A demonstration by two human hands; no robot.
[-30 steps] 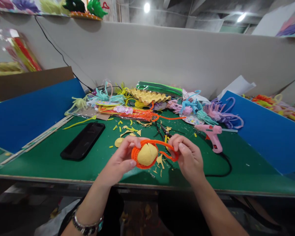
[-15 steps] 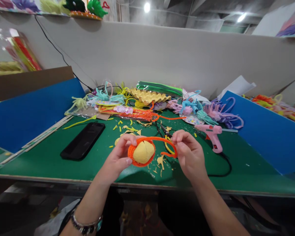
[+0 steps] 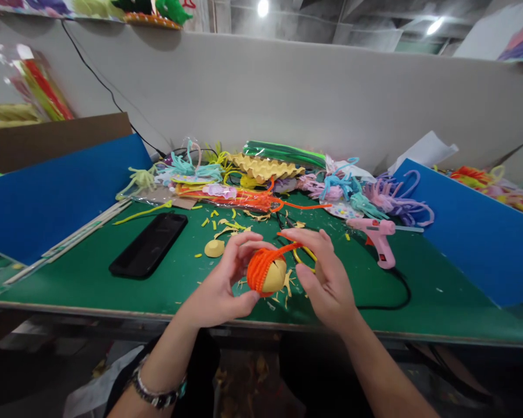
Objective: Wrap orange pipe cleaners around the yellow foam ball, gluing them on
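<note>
Between the thumb and fingers of my left hand point(image 3: 226, 284) is a rounded yellow piece point(image 3: 274, 276) with orange fuzzy pipe cleaner point(image 3: 258, 270) coiled around its left side. A slit shows in the yellow surface. The loose orange end runs up and right to my right hand point(image 3: 326, 273), whose fingers are bent over it, with the thumb below. Yellow-handled scissors point(image 3: 305, 259) lie partly behind my right hand. A small yellow dome point(image 3: 214, 248) rests on the green table point(image 3: 91, 290) left of my hands.
A black phone point(image 3: 149, 245) lies at the left, a pink glue gun point(image 3: 378, 237) with its cable at the right. Bundles of coloured pipe cleaners point(image 3: 235, 198) and an egg-carton piece point(image 3: 265, 168) line the back. Blue panels point(image 3: 479, 232) stand at both sides; yellow scraps litter the middle.
The yellow piece has turned, so its coiled orange side shows more, and shifted slightly right. My right hand has moved closer to it, and the orange loop has become a shorter strand.
</note>
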